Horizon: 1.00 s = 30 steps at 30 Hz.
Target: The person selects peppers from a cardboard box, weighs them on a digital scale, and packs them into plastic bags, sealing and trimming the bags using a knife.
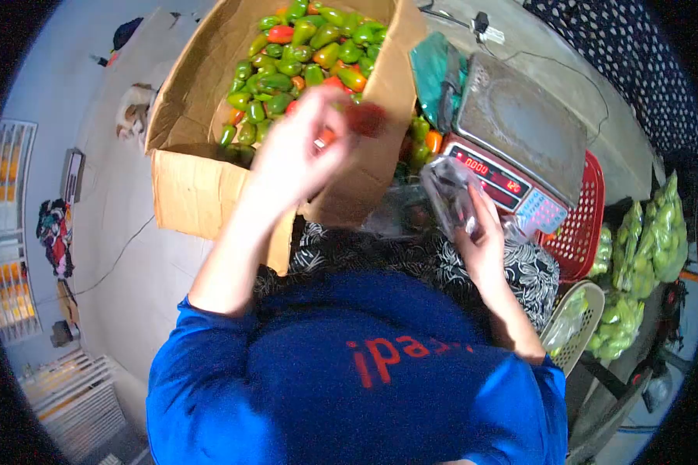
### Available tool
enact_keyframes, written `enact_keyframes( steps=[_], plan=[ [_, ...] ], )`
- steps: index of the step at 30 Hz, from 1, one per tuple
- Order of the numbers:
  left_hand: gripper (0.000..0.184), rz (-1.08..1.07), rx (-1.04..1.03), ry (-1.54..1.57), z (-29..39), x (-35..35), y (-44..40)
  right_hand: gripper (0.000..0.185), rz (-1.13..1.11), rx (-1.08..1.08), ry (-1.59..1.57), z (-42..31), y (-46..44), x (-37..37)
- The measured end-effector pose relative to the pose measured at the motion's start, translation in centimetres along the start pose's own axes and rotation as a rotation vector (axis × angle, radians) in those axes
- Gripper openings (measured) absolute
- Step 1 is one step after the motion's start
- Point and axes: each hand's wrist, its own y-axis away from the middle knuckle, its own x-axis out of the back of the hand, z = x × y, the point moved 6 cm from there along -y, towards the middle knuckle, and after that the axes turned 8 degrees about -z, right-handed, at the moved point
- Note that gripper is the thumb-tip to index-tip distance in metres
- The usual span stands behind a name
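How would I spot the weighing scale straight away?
Start at the big open cardboard box of green and red peppers. Look just right of it, past the teal thing: there sits the scale. Unlike the red basket beside it, it has a flat metal top and glowing red digits.

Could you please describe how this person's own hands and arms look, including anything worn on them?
The left hand and right hand are ungloved, and no watch or bracelet shows at either wrist. The blue fabric sleeves end well short of the wrists and belong to a blue top with red lettering across the front.
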Motion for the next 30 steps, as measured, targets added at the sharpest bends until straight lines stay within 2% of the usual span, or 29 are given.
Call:
enact_keyframes(
  steps=[1,2,3,5,8,11,12,13,15,18,21,24,28,30],
  plan=[
    [0.019,-0.024,-0.14,-0.141,1.6,-1.7,0.6,0.065,-0.01,0.023,0.007,-0.4,0.0,-0.1],
    [0.014,-0.125,-0.066,0.041,2.2,-4.1,0.9,0.068,-0.003,0.063,0.004,-0.9,0.1,0.0],
    [0.014,-0.133,-0.145,0.109,4.0,-4.8,1.3,0.069,-0.013,0.036,-0.067,-1.0,-0.1,-0.2],
    [0.018,-0.188,-0.083,-0.097,4.1,-6.2,0.4,0.07,-0.041,-0.014,-0.168,-0.7,0.0,-0.4],
    [0.019,-0.173,-0.037,0.033,4.4,-6.0,-0.8,0.068,-0.048,0.018,-0.163,1.0,0.6,-0.7],
    [0.024,-0.292,0.154,0.966,2.2,-9.3,-1.1,0.064,-0.018,0.093,-0.128,0.4,0.8,-0.1],
    [0.027,-0.345,0.242,1.033,2.0,-10.5,-0.8,0.063,-0.019,0.09,-0.1,0.6,0.8,0.0],
    [0.025,-0.448,0.394,0.903,1.5,-11.8,-0.1,0.063,-0.021,0.088,-0.071,0.6,0.8,0.0],
    [0.024,-0.52,0.204,0.661,-0.9,-16.6,0.2,0.061,-0.007,0.125,-0.071,0.3,0.7,0.0],
    [0.026,-0.567,0.524,1.041,-1.4,-20.6,2.1,0.059,0.009,0.124,-0.043,-0.6,1.0,0.4],
    [0.03,-0.435,0.533,1.669,-0.4,-20.6,2.3,0.06,0.009,0.114,-0.039,-0.4,1.3,1.0],
    [0.031,-0.361,0.403,1.571,0.7,-19.6,2.2,0.061,0.022,0.127,-0.026,-0.1,1.7,0.8],
    [0.025,-0.486,0.453,1.423,1.2,-23.1,3.6,0.063,-0.016,0.127,-0.057,-1.3,2.6,-0.6],
    [0.025,-0.504,0.067,0.772,0.1,-24.3,2.8,0.062,-0.079,0.161,-0.005,-1.7,3.1,-1.5]
  ],
)
